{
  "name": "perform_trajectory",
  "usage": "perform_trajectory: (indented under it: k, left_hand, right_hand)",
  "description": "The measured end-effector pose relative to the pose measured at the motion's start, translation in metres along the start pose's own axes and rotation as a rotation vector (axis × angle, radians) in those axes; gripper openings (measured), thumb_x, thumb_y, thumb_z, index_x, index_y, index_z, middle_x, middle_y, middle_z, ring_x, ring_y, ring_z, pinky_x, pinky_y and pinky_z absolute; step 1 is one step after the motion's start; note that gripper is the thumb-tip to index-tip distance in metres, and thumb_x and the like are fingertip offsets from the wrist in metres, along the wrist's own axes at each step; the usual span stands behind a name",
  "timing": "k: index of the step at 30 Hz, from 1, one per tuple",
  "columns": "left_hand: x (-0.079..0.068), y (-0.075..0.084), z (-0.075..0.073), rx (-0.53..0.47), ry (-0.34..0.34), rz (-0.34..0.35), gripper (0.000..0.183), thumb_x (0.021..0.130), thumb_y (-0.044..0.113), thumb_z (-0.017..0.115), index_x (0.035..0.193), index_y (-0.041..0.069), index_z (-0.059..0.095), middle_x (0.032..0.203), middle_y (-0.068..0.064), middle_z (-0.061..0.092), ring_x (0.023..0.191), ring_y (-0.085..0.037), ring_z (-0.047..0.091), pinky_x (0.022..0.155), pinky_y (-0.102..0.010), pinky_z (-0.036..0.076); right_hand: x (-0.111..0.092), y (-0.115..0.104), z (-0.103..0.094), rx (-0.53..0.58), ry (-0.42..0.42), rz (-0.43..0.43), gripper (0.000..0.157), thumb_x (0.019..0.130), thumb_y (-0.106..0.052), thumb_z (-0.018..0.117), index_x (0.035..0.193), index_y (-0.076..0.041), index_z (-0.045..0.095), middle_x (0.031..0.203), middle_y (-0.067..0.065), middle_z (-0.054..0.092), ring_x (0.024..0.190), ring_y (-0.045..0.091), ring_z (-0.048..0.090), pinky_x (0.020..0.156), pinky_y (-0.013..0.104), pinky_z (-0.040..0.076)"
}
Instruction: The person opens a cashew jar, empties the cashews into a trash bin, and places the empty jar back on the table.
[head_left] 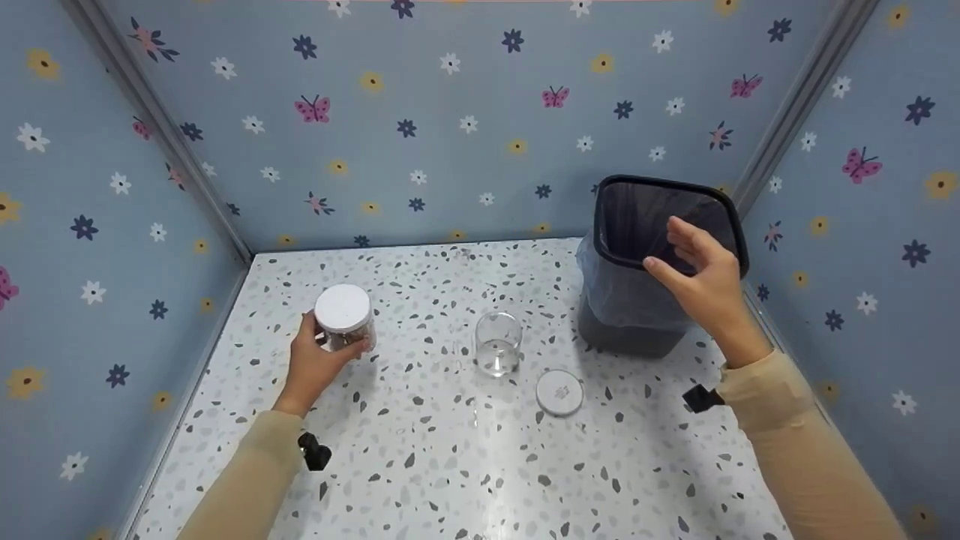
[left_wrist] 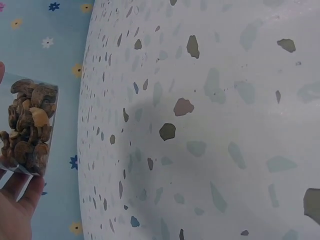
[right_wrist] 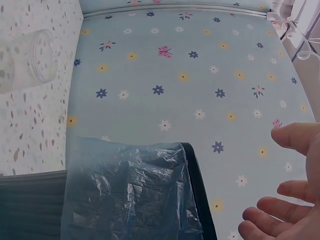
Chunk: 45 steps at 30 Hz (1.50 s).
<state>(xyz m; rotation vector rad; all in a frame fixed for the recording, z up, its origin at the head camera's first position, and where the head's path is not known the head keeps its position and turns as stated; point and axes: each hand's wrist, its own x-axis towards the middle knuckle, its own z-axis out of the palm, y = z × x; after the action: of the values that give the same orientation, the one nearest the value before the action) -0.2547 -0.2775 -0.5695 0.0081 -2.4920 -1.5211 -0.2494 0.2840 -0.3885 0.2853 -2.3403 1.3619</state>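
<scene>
My left hand (head_left: 319, 369) grips a clear jar (head_left: 343, 309) with a white lid at the left of the table, thumb on its near side. Seen from the left wrist, brown dried pieces (left_wrist: 31, 125) that look like dried mushrooms fill the jar's lower part. Over the near right rim of a dark trash bin (head_left: 630, 330) my right hand (head_left: 709, 285) is held with fingers spread and nothing in them. In the right wrist view its fingers (right_wrist: 272, 212) are beside the bin's blue liner bag (right_wrist: 130, 190).
An open glass jar (head_left: 498, 346) stands mid-table, without a lid on it. To its right a round white lid (head_left: 559, 392) lies flat on the speckled table (head_left: 420, 465). Flower-patterned walls (head_left: 450, 135) close off the back and both sides.
</scene>
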Motion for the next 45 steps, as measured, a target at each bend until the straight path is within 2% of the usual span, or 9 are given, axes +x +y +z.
perform_trajectory:
  k: [4, 11, 14, 20, 31, 36, 45]
  left_hand:
    - [0.0, 0.003, 0.003, -0.005, -0.007, 0.006, 0.099, 0.089, 0.024, 0.093, 0.165, 0.003, 0.034, 0.165, -0.02, 0.046, 0.147, -0.039, 0.047, 0.122, -0.062, 0.04]
    - [-0.001, 0.007, 0.009, -0.021, -0.022, 0.018, 0.1, 0.088, 0.025, 0.094, 0.165, 0.004, 0.035, 0.164, -0.019, 0.048, 0.146, -0.038, 0.049, 0.12, -0.057, 0.042]
    - [-0.002, 0.008, 0.011, -0.017, -0.02, 0.033, 0.098, 0.087, 0.023, 0.094, 0.164, 0.004, 0.036, 0.162, -0.019, 0.049, 0.144, -0.037, 0.051, 0.118, -0.057, 0.044]
    - [-0.004, 0.012, 0.017, -0.002, -0.012, 0.074, 0.097, 0.086, 0.021, 0.095, 0.163, 0.001, 0.038, 0.159, -0.02, 0.053, 0.139, -0.038, 0.054, 0.115, -0.057, 0.045]
    - [-0.005, 0.025, 0.025, -0.011, -0.045, 0.074, 0.096, 0.085, 0.022, 0.096, 0.161, 0.002, 0.041, 0.156, -0.018, 0.054, 0.137, -0.035, 0.054, 0.112, -0.052, 0.047]
    - [-0.005, 0.032, 0.028, -0.016, -0.064, 0.082, 0.096, 0.085, 0.023, 0.096, 0.162, 0.004, 0.041, 0.156, -0.017, 0.054, 0.139, -0.034, 0.053, 0.114, -0.053, 0.047]
    - [-0.009, 0.042, 0.036, -0.01, -0.096, 0.117, 0.091, 0.085, 0.026, 0.096, 0.158, 0.005, 0.045, 0.152, -0.015, 0.057, 0.138, -0.03, 0.055, 0.113, -0.051, 0.049]
  right_hand:
    - [-0.001, 0.0, 0.007, 0.005, -0.009, -0.029, 0.063, 0.095, 0.0, 0.081, 0.153, 0.005, 0.057, 0.153, 0.023, 0.062, 0.138, 0.032, 0.062, 0.112, 0.015, 0.048]
    - [-0.006, 0.001, 0.017, 0.02, -0.026, -0.07, 0.061, 0.093, 0.004, 0.081, 0.15, 0.006, 0.06, 0.147, 0.025, 0.065, 0.123, 0.003, 0.065, 0.106, 0.014, 0.051]
    - [-0.008, -0.001, 0.021, 0.031, -0.037, -0.094, 0.061, 0.092, 0.006, 0.081, 0.149, 0.008, 0.06, 0.144, 0.028, 0.065, 0.119, -0.001, 0.065, 0.105, 0.013, 0.052]
    - [-0.01, -0.005, 0.027, 0.041, -0.058, -0.085, 0.06, 0.091, 0.006, 0.083, 0.147, 0.006, 0.062, 0.141, 0.025, 0.068, 0.118, 0.005, 0.067, 0.102, 0.014, 0.054]
    - [-0.013, -0.007, 0.036, 0.034, -0.113, -0.101, 0.06, 0.09, 0.005, 0.084, 0.146, 0.007, 0.062, 0.139, 0.026, 0.069, 0.12, 0.028, 0.069, 0.1, 0.014, 0.055]
    - [-0.014, -0.008, 0.042, 0.04, -0.142, -0.096, 0.061, 0.09, 0.006, 0.084, 0.146, 0.008, 0.062, 0.137, 0.028, 0.069, 0.12, 0.033, 0.07, 0.099, 0.013, 0.055]
    - [-0.015, -0.005, 0.055, 0.02, -0.171, -0.15, 0.059, 0.087, 0.006, 0.086, 0.142, 0.01, 0.065, 0.135, 0.025, 0.072, 0.118, 0.043, 0.071, 0.098, 0.017, 0.057]
